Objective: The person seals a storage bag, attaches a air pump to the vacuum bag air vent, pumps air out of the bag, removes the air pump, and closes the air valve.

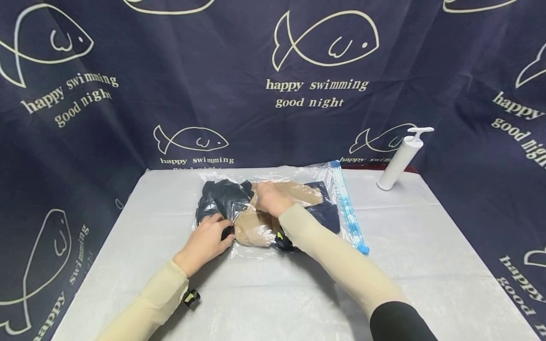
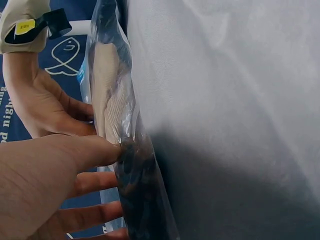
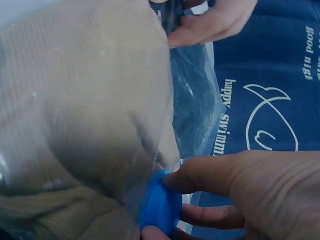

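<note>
The right hand (image 1: 273,199) pinches the blue cap (image 3: 162,207) of the clear bag (image 1: 256,229) lying on the table (image 1: 405,237) (whether to turn or pull, the blurred close view can't settle). The left hand (image 1: 206,241), fingers apart, touches the dark end, seemingly steadying it.

In the head view, the right hand (image 1: 272,199) hid the blue cap (image 3: 162,206); marks on the blue strip (image 1: 349,210) toward four o'clock were too small to read; the edge cut the black sleeve (image 1: 397,324) at five o'clock.
</note>
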A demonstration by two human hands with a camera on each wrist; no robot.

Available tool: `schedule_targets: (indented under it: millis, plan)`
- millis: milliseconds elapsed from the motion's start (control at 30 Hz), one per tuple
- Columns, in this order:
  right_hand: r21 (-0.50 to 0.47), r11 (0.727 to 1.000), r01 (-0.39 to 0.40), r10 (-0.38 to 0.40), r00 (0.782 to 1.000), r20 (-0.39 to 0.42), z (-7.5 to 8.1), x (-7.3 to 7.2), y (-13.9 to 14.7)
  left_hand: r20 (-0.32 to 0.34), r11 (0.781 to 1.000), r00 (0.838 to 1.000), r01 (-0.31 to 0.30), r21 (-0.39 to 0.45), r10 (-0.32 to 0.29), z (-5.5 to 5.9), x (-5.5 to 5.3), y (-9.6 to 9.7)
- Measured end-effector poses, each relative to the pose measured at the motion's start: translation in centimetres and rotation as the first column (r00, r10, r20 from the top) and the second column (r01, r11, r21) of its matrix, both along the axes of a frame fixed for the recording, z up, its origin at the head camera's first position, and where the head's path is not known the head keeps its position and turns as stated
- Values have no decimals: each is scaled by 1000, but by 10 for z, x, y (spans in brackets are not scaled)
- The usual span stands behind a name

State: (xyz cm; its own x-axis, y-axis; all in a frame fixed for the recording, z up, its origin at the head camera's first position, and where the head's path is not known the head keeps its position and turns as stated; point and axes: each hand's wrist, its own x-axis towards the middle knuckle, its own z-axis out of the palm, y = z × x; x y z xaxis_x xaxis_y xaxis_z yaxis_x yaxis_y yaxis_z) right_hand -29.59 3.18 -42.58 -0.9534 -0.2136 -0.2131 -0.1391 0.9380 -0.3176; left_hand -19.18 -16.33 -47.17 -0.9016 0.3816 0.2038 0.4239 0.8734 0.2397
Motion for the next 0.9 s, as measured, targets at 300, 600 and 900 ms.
schedule_targets:
  millis: [300, 600, 900]
  plan:
    - [9, 995, -100, 100, 995, -23, -2, 2, 5, -10, 1000, 1000, -1, 2, 1, -3, 1, -1]
    - [24, 964, -263, 264, 963, -58, -7, -6, 17, -20, 1000, 1000, 0, 3, 0, 0, 0, 2]
    - [-15, 953, -302, 302, 953, 29, 2, -2, 27, -13, 1000, 1000, 1, -12, -1, 0, -3, 2]
